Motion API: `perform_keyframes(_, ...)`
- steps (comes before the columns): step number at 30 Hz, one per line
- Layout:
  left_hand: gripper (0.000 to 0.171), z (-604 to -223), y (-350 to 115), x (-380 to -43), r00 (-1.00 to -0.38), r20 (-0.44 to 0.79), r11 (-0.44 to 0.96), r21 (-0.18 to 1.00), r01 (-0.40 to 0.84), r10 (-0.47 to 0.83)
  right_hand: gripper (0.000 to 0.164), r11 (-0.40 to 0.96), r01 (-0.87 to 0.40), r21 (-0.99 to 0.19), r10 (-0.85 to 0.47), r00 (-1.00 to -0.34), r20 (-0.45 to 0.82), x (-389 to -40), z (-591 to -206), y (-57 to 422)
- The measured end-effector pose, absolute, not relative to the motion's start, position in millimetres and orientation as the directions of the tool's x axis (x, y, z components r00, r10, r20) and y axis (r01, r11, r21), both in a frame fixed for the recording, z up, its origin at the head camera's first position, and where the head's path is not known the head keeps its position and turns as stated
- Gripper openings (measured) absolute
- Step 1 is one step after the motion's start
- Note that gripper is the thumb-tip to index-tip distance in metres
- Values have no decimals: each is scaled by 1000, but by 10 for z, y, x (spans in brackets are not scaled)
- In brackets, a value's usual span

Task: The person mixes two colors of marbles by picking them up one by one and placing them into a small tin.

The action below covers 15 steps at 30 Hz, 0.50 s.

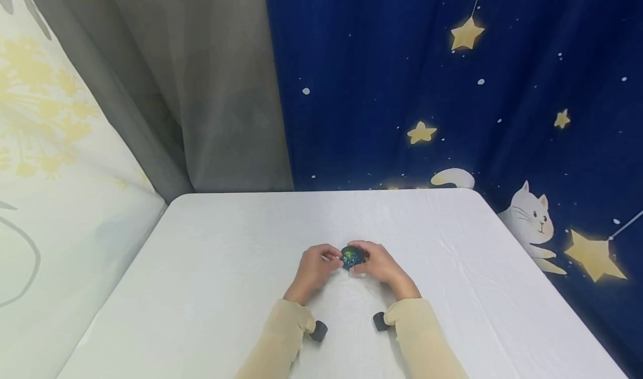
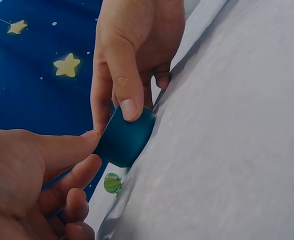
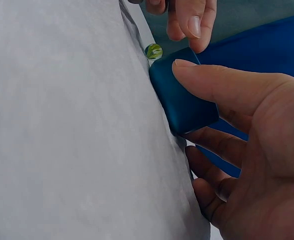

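A small round teal tin point(image 1: 351, 258) sits on the white table, its top face showing a shiny blue-green pattern in the head view. My right hand point(image 1: 378, 262) grips it from the right. The thumb point(image 3: 184, 70) lies on the smooth teal side wall point(image 3: 179, 100), while the fingers curve round the far side. From the left, my left hand point(image 1: 316, 267) pinches the tin's edge between thumb and forefinger, the other fingers curled. A glass marble point(image 2: 112, 183) with green and yellow swirls lies on the cloth beside the tin, near the left hand.
White cloth covers the table point(image 1: 226, 245). Behind it hang a grey curtain point(image 1: 231, 89) and a dark blue curtain point(image 1: 361, 89) with stars and a cat. A pale patterned cloth point(image 1: 50, 211) hangs at the left. Black wrist cameras point(image 1: 318, 331) sit at both cream sleeves.
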State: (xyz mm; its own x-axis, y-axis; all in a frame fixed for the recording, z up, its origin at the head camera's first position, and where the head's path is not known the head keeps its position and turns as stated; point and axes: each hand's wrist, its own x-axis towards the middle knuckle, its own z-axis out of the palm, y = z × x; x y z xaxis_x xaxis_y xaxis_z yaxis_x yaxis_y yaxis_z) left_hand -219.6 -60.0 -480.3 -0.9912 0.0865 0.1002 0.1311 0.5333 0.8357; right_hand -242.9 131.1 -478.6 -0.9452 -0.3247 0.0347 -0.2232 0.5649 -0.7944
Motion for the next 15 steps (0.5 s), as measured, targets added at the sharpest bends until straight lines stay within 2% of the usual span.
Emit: perform_keyframes(15,20,-4778,-645,-2172,-996,67,581,809,89,59,61,565,-198,-801,-328,-945,3,-2384,-4755,1327)
